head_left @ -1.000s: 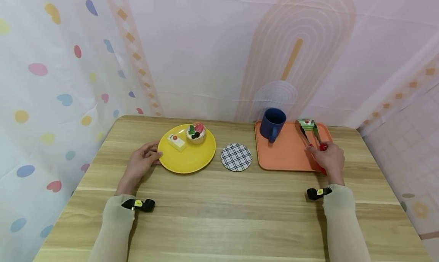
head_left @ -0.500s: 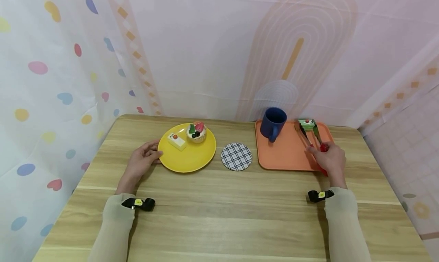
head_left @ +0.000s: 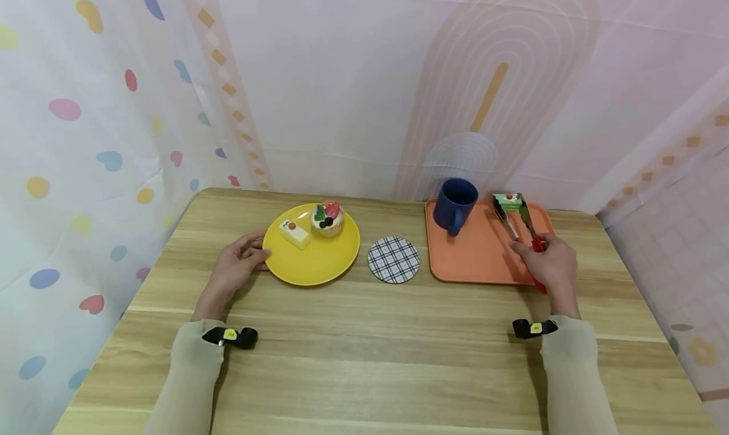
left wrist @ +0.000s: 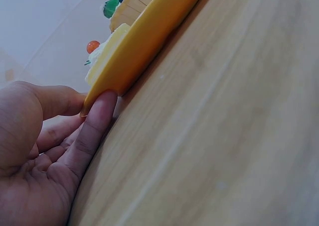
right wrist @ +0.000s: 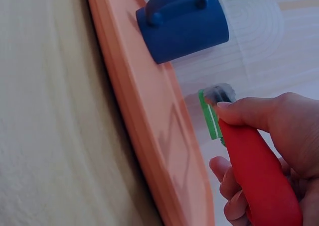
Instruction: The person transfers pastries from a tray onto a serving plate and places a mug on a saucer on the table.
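My left hand (head_left: 239, 258) is pinching the yellow plate (head_left: 310, 267) by its rim, and well apart from it my right hand (head_left: 552, 264) is squeezing the red tongs (right wrist: 254, 171). A checked coaster (head_left: 393, 259) is lying between the hands. Just past my left fingers, a pale cake slice (head_left: 295, 234) and a cupcake (head_left: 327, 221) are sitting on the plate. Beyond my right hand, the tong tips are holding the green cake (head_left: 509, 202), looks like just above the orange tray (head_left: 467, 261); left of them a blue mug (head_left: 455, 201) is standing on it. I'm guessing we're mid pick-up, and the next move's probably calling for steady pressure and enough height to clear that mug.
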`<state>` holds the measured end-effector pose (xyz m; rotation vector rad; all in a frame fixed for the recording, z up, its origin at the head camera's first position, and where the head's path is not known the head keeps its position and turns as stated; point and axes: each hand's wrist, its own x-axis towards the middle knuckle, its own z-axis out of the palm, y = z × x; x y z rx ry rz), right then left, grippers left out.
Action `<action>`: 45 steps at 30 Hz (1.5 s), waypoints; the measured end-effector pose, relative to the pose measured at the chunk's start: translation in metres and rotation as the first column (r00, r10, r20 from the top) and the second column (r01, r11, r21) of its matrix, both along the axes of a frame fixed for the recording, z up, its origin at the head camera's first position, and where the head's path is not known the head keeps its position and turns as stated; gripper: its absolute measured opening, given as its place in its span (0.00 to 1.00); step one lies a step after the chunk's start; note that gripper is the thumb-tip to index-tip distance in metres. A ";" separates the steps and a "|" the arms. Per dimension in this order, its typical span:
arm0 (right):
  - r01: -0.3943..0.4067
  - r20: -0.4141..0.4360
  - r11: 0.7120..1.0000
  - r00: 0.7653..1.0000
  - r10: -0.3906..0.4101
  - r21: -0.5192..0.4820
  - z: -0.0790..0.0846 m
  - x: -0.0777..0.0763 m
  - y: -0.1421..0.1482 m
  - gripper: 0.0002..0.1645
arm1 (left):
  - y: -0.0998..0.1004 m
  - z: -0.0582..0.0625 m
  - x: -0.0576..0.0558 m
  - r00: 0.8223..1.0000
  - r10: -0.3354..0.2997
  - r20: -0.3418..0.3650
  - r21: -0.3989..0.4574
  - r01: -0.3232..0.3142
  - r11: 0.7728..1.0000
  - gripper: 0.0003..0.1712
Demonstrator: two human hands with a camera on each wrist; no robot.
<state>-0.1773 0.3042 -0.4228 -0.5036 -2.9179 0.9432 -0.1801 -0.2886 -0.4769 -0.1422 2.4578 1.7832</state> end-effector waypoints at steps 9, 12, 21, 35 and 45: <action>-0.001 -0.040 1.000 0.999 0.001 -0.005 0.007 0.005 -0.006 0.48 | 0.000 -0.001 -0.001 1.000 0.003 0.007 -0.006 -0.003 1.000 0.33; -0.001 -0.044 1.000 0.999 0.001 -0.005 0.010 0.005 -0.007 0.49 | -0.001 -0.002 -0.002 1.000 0.007 0.013 -0.010 -0.007 1.000 0.33; -0.025 -0.105 0.999 0.994 0.028 0.027 0.019 0.008 -0.011 0.44 | -0.001 -0.004 -0.004 1.000 0.009 0.022 -0.016 -0.008 1.000 0.33; -0.054 -0.177 0.998 0.982 0.060 0.043 0.035 0.012 -0.023 0.37 | 0.002 0.001 0.000 1.000 0.002 0.008 -0.009 -0.002 1.000 0.33; -0.085 -0.204 0.995 0.975 0.092 0.043 0.042 0.013 -0.035 0.35 | 0.000 0.001 0.000 1.000 0.003 0.018 -0.014 -0.002 1.000 0.33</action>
